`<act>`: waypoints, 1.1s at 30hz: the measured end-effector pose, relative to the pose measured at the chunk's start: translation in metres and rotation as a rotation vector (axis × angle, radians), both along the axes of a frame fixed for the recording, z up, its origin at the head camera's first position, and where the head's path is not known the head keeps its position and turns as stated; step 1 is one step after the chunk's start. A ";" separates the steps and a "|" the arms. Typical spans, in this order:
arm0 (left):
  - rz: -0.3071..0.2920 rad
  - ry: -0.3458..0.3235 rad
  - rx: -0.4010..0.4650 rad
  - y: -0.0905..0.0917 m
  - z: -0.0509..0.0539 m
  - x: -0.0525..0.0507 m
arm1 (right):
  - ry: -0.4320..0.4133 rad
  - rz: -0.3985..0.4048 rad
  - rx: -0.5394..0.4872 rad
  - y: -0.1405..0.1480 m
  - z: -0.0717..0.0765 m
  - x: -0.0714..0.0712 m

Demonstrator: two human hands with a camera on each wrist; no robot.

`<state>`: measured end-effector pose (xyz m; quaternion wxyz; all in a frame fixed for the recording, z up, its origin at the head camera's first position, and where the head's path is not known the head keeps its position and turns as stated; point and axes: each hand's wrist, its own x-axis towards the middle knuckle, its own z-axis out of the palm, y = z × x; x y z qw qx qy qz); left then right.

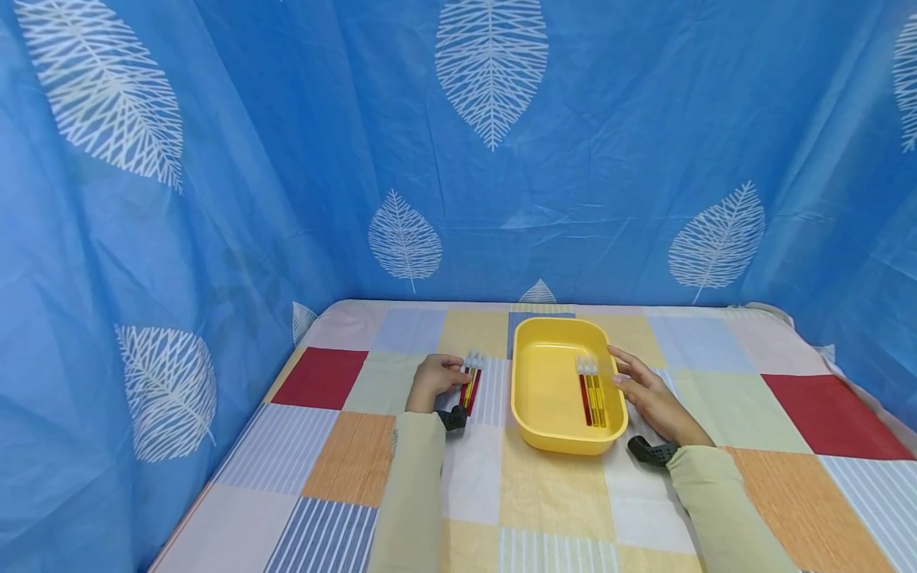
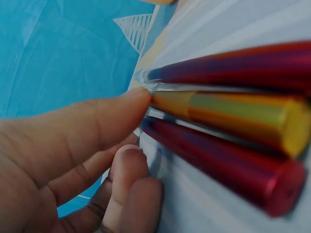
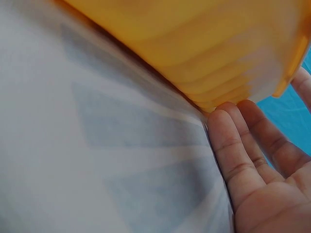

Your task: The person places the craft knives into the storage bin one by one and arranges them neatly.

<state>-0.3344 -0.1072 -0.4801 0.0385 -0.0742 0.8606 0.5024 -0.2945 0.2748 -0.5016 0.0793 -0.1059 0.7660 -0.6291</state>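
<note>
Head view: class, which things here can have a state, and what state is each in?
Yellow tray: upright, uncovered, partly filled
Utensils in tray: three, lying side by side
Utensils outside tray: three, close together
Left hand: fingers bent, thumb at a yellow handle, grip unclear
Right hand: fingers extended, touching tray's side
Patchwork cloth: spread out
Leaf-print curtain: hanging, creased

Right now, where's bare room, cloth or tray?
Head view, bare: left half of the tray, cloth between the sleeves, cloth left of the left hand or right of the right hand. Crowded: tray's right side, with sticks inside and that hand at its wall; also between left hand and tray, more sticks.
</note>
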 end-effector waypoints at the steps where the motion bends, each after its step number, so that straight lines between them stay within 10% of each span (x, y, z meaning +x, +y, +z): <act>1: -0.002 0.001 0.000 0.000 0.000 0.000 | -0.002 -0.002 -0.004 0.000 0.000 0.000; 33: -0.021 0.049 0.008 0.000 0.002 0.003 | 0.007 0.011 -0.036 0.001 -0.001 0.000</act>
